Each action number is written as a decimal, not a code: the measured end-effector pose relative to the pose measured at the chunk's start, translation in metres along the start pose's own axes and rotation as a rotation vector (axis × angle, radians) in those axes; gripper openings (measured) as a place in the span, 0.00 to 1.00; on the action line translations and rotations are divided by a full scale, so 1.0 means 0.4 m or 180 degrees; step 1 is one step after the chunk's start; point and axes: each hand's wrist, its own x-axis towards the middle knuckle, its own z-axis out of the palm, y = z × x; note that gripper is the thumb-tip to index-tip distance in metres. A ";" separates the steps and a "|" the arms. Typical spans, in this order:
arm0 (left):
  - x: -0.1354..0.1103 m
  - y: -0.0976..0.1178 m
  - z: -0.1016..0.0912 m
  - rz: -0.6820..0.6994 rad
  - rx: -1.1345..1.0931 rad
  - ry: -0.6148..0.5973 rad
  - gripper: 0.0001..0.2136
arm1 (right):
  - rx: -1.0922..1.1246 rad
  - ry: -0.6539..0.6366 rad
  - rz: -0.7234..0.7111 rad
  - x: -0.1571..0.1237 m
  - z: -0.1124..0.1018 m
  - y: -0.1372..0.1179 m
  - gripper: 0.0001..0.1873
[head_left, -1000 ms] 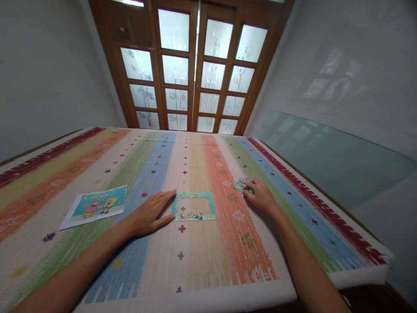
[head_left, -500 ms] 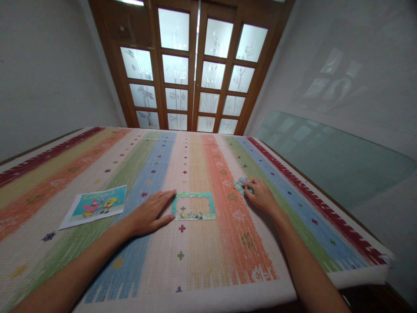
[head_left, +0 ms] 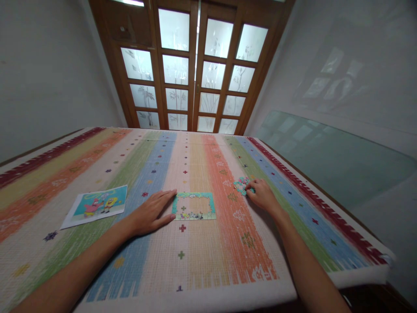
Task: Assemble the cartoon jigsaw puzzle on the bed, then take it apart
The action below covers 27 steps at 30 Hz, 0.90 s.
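Observation:
A rectangular jigsaw puzzle border [head_left: 211, 208] lies flat on the striped cloth, its middle showing bare cloth. My left hand [head_left: 155, 213] rests flat at its left side, fingers stretched out, fingertips and thumb touching that edge. To the right is a small heap of loose puzzle pieces [head_left: 240, 185], teal with some pink. My right hand [head_left: 261, 194] is at the heap's right side, fingers bent down with the tips among the pieces. Whether a piece is pinched there is too small to make out. A printed cartoon picture [head_left: 100, 206] lies left of my left hand.
The striped tablecloth [head_left: 202, 256] covers a large bed-like or table surface, with its front edge near me. A glass panel [head_left: 325, 148] leans by the right wall. Wooden doors with frosted panes [head_left: 177, 69] stand at the far end.
My right hand's fingers have shifted very slightly at the heap of pieces. My left hand and the puzzle border stay in place.

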 end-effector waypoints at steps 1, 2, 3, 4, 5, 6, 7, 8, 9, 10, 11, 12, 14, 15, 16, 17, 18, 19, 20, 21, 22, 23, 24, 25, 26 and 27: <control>0.000 0.000 0.000 -0.0003 -0.0005 -0.0005 0.31 | -0.0003 -0.0001 0.0023 -0.001 0.001 -0.001 0.13; 0.000 0.001 -0.001 -0.0007 -0.0008 -0.0013 0.31 | -0.0013 0.0001 0.0045 -0.001 0.001 -0.003 0.13; 0.001 0.001 -0.001 -0.0011 -0.0009 -0.0021 0.31 | -0.0029 0.0006 0.0068 -0.002 0.002 -0.004 0.13; 0.001 0.002 -0.002 -0.0013 -0.0008 -0.0030 0.31 | -0.0049 0.0011 0.0089 -0.003 0.003 -0.006 0.13; 0.001 0.002 -0.003 -0.0016 -0.0006 -0.0038 0.31 | -0.0067 0.0014 0.0101 -0.003 0.005 -0.007 0.13; 0.002 0.003 -0.004 -0.0017 -0.0004 -0.0037 0.31 | -0.0080 0.0014 0.0105 -0.004 0.006 -0.007 0.14; 0.002 0.003 -0.004 -0.0015 -0.0002 -0.0030 0.31 | -0.0087 0.0010 0.0099 -0.004 0.007 -0.007 0.14; 0.002 0.003 -0.004 -0.0009 0.0001 -0.0019 0.31 | -0.0088 0.0006 0.0083 -0.004 0.009 -0.007 0.15; 0.002 0.003 -0.004 -0.0001 0.0004 -0.0005 0.31 | -0.0085 0.0000 0.0063 -0.003 0.010 -0.006 0.15; 0.002 0.003 -0.004 0.0007 0.0006 0.0005 0.31 | -0.0078 -0.0008 0.0047 -0.003 0.011 -0.005 0.16; 0.002 0.002 -0.003 0.0012 0.0009 0.0011 0.31 | -0.0069 -0.0017 0.0040 -0.002 0.012 -0.004 0.16; 0.002 0.002 -0.002 0.0016 0.0011 0.0009 0.31 | -0.0055 -0.0025 0.0041 -0.002 0.013 -0.002 0.16; 0.002 0.001 -0.001 0.0010 0.0020 -0.0009 0.31 | -0.0019 -0.0041 0.0056 -0.001 0.014 0.000 0.16; 0.001 0.001 0.000 0.0004 0.0025 -0.0021 0.31 | -0.0004 -0.0051 0.0063 -0.001 0.013 0.001 0.15; 0.001 0.000 0.000 0.0001 0.0029 -0.0035 0.31 | 0.0004 -0.0059 0.0069 0.000 0.013 0.002 0.15; 0.001 0.000 0.000 -0.0001 0.0033 -0.0043 0.31 | 0.0003 -0.0067 0.0073 0.000 0.012 0.002 0.15; 0.001 0.000 0.000 -0.0002 0.0038 -0.0048 0.31 | -0.0006 -0.0070 0.0080 0.000 0.011 0.003 0.15; 0.001 0.000 0.000 0.0000 0.0043 -0.0049 0.31 | -0.0023 -0.0073 0.0091 -0.001 0.009 0.004 0.15; 0.000 -0.001 0.000 0.0003 0.0049 -0.0043 0.31 | -0.0044 -0.0075 0.0104 -0.001 0.007 0.005 0.16; 0.000 -0.001 0.000 0.0009 0.0056 -0.0035 0.31 | -0.0065 -0.0081 0.0117 -0.001 0.005 0.006 0.16; 0.000 -0.001 0.000 0.0013 0.0064 -0.0026 0.31 | -0.0083 -0.0092 0.0129 -0.001 0.003 0.007 0.15; 0.000 -0.001 0.000 0.0020 0.0069 -0.0016 0.31 | -0.0097 -0.0114 0.0140 -0.001 0.001 0.007 0.15; 0.000 -0.001 0.001 0.0024 0.0073 -0.0006 0.31 | -0.0106 -0.0139 0.0152 -0.001 0.000 0.007 0.15; 0.000 -0.001 0.001 0.0026 0.0076 0.0001 0.31 | -0.0111 -0.0165 0.0165 -0.001 -0.001 0.007 0.14; 0.000 -0.001 0.002 0.0026 0.0078 0.0003 0.31 | -0.0114 -0.0188 0.0180 -0.001 -0.002 0.006 0.14; 0.000 -0.001 0.002 0.0025 0.0080 0.0001 0.31 | -0.0115 -0.0206 0.0191 -0.002 -0.002 0.005 0.13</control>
